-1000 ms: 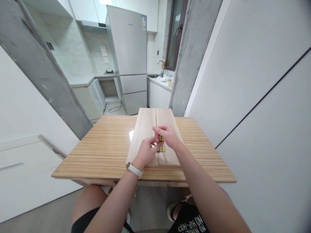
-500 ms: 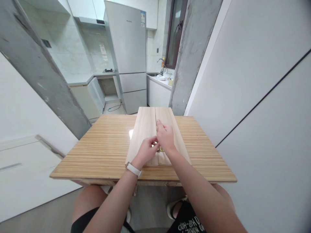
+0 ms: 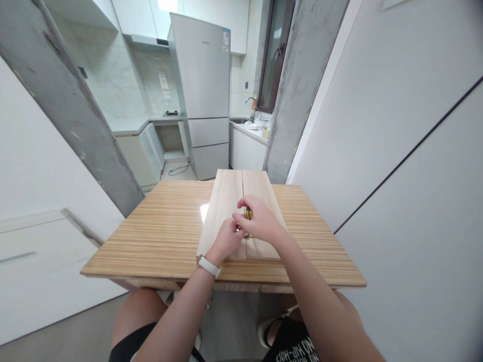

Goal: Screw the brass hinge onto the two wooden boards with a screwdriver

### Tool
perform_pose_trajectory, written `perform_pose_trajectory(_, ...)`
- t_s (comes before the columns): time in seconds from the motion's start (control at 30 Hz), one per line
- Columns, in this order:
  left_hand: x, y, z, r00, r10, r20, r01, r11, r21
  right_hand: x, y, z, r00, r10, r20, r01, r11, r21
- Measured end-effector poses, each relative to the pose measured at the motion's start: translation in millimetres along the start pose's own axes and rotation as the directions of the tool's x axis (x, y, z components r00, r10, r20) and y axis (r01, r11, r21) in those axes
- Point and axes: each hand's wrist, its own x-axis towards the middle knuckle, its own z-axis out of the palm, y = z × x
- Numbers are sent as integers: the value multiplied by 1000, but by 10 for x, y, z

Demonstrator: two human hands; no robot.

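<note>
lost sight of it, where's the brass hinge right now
Head view, centre: the brass hinge lies on the seam between the two boards, mostly hidden under both hands.

Striped wooden table (image 3: pixel 151 241) under two pale boards (image 3: pixel 226 201).

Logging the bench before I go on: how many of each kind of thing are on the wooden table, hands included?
Pale wooden boards, lying side by side: 2
Small yellow-and-dark tool, pinched in the right hand: 1
Hands, left hand and right hand, both at the seam between the boards: 2
Total: 5, all on one table.
</note>
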Motion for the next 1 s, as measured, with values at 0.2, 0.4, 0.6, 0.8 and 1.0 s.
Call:
perform_pose_trajectory(0.2, -12, 242, 72, 994, 110, 7, -110, 993, 52, -132, -74, -389, 977, 18, 211, 33, 971, -235)
perform_pose_trajectory(0.4, -47, 443, -91, 995, 91, -49, -89, 995, 46, -419, 4, -843, 994, 84, -67, -98, 967, -237)
perform_pose_trajectory(0.6, -94, 87, -703, 954, -51, -297, 106, 979, 173, -1320, 937, -1193, 721, 438, -537, -583, 802, -129)
perform_pose_trajectory(0.8, -124, -359, -994, 932, -99, -349, 234, 900, 368, -1930, 1621, -983, 595, 536, -598, -762, 613, -209)
perform_pose_trajectory(1.0, -180, -526, -1035, 934, -111, -339, 286, 801, 526, -1991, 1736, -863, 692, 513, -508, -704, 635, -317)
